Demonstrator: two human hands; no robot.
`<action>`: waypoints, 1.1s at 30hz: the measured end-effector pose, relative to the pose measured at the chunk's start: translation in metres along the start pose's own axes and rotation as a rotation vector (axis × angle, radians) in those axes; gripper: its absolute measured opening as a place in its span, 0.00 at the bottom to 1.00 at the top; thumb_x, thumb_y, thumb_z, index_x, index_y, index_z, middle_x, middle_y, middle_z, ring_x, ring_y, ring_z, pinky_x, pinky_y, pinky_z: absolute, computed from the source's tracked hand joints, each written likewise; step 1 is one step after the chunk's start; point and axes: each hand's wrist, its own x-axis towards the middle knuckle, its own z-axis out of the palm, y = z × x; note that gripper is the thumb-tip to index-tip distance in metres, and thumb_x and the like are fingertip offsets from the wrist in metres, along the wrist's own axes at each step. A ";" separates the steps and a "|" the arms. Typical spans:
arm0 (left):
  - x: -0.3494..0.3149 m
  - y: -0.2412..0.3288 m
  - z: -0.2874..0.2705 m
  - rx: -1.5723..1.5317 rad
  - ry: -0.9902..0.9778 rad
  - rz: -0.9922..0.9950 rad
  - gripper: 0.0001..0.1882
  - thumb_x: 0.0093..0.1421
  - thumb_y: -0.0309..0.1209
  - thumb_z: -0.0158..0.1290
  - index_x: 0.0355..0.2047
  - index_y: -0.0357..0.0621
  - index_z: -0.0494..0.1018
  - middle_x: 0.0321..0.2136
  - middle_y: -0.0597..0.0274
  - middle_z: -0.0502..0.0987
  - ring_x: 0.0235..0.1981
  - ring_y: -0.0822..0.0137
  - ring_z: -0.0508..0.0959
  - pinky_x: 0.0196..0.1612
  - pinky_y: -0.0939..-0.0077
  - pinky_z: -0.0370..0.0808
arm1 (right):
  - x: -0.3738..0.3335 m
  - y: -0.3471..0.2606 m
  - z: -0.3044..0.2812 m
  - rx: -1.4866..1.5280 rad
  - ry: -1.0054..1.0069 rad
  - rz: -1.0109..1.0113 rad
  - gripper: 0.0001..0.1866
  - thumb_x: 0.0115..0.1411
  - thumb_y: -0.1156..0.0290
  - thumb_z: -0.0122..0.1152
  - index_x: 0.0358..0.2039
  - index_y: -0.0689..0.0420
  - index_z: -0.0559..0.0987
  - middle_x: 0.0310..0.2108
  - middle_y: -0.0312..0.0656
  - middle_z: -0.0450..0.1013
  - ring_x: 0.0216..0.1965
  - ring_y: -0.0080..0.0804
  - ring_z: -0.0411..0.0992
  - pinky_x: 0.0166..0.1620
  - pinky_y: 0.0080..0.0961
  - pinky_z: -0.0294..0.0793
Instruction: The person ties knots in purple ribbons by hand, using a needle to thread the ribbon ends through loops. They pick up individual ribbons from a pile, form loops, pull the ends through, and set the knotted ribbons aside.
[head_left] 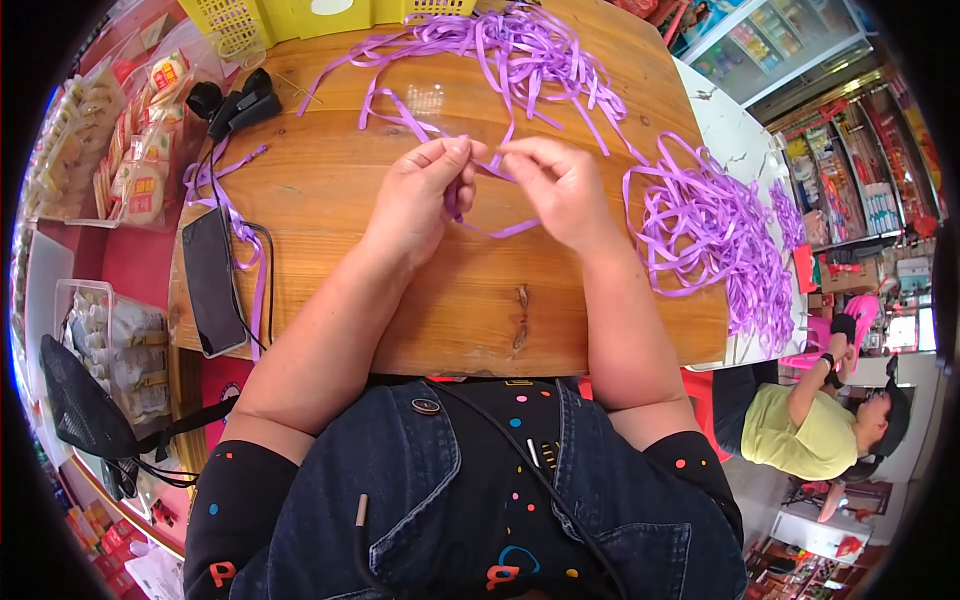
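Both my hands meet over the middle of the wooden table, working on a thin purple ribbon (515,230). My left hand (428,185) is closed, thumb and forefinger pinching the ribbon, with part of it hanging below the curled fingers. Close beside it, my right hand (560,185) pinches the same ribbon between thumb and forefinger. A loop of ribbon sags between the hands, and one strand runs up toward a tangled purple ribbon pile (530,50) at the far side. Whether there is a knot at the fingertips is too small to tell.
A second ribbon heap (710,230) covers the table's right edge. On the left lie a black phone (212,280), a cable and a black strapped device (235,105). A yellow basket (290,15) stands at the back. Packaged goods line the left; another person (805,430) sits at right.
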 end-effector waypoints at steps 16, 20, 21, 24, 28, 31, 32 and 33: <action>-0.008 -0.001 0.005 0.273 -0.123 -0.143 0.09 0.61 0.33 0.47 0.29 0.43 0.72 0.17 0.74 0.65 0.13 0.83 0.55 0.16 0.88 0.49 | 0.001 0.004 -0.001 0.089 -0.103 -0.102 0.06 0.54 0.81 0.56 0.33 0.64 0.78 0.30 0.36 0.71 0.32 0.20 0.69 0.35 0.15 0.69; -0.011 0.003 0.008 0.187 -0.067 -0.225 0.07 0.60 0.33 0.49 0.30 0.42 0.72 0.16 0.74 0.64 0.12 0.84 0.55 0.15 0.87 0.48 | 0.002 0.002 0.000 0.055 -0.079 -0.161 0.02 0.54 0.81 0.56 0.29 0.64 0.76 0.28 0.34 0.70 0.29 0.18 0.68 0.32 0.14 0.67; -0.011 0.002 0.007 0.187 -0.066 -0.225 0.07 0.60 0.33 0.49 0.30 0.42 0.72 0.16 0.74 0.64 0.12 0.84 0.55 0.15 0.87 0.48 | 0.001 -0.001 0.003 0.024 -0.053 -0.129 0.01 0.54 0.81 0.56 0.28 0.63 0.75 0.26 0.33 0.69 0.28 0.16 0.66 0.31 0.13 0.65; -0.009 0.002 0.007 0.245 -0.016 -0.167 0.06 0.59 0.31 0.50 0.30 0.42 0.73 0.15 0.75 0.63 0.12 0.84 0.54 0.15 0.88 0.48 | 0.000 -0.002 0.005 -0.018 -0.011 -0.103 0.01 0.54 0.80 0.56 0.26 0.62 0.74 0.24 0.32 0.68 0.25 0.14 0.64 0.29 0.12 0.63; -0.005 -0.001 0.010 0.316 0.000 -0.060 0.07 0.57 0.33 0.54 0.27 0.43 0.73 0.16 0.75 0.66 0.14 0.84 0.58 0.16 0.88 0.51 | -0.003 -0.003 0.004 0.053 0.082 -0.100 0.02 0.55 0.79 0.55 0.25 0.61 0.73 0.24 0.32 0.68 0.24 0.14 0.63 0.27 0.13 0.61; -0.004 -0.004 0.005 0.295 0.020 -0.051 0.07 0.56 0.33 0.54 0.26 0.43 0.74 0.15 0.76 0.66 0.14 0.84 0.58 0.17 0.88 0.52 | -0.014 -0.051 0.002 0.418 0.018 -0.081 0.06 0.57 0.76 0.52 0.22 0.59 0.73 0.21 0.33 0.68 0.23 0.18 0.64 0.26 0.16 0.61; -0.001 -0.005 0.007 0.270 0.006 -0.046 0.07 0.56 0.32 0.54 0.26 0.43 0.74 0.15 0.76 0.66 0.14 0.84 0.58 0.17 0.88 0.52 | -0.028 -0.081 0.004 0.463 -0.023 -0.152 0.08 0.58 0.75 0.50 0.21 0.58 0.73 0.20 0.35 0.68 0.22 0.21 0.64 0.25 0.18 0.61; -0.002 -0.004 0.003 0.274 0.025 -0.036 0.07 0.56 0.32 0.54 0.26 0.43 0.74 0.15 0.76 0.66 0.14 0.84 0.58 0.17 0.88 0.52 | -0.045 -0.105 0.012 0.528 -0.084 -0.222 0.11 0.58 0.74 0.49 0.20 0.58 0.73 0.18 0.37 0.69 0.22 0.23 0.65 0.24 0.20 0.61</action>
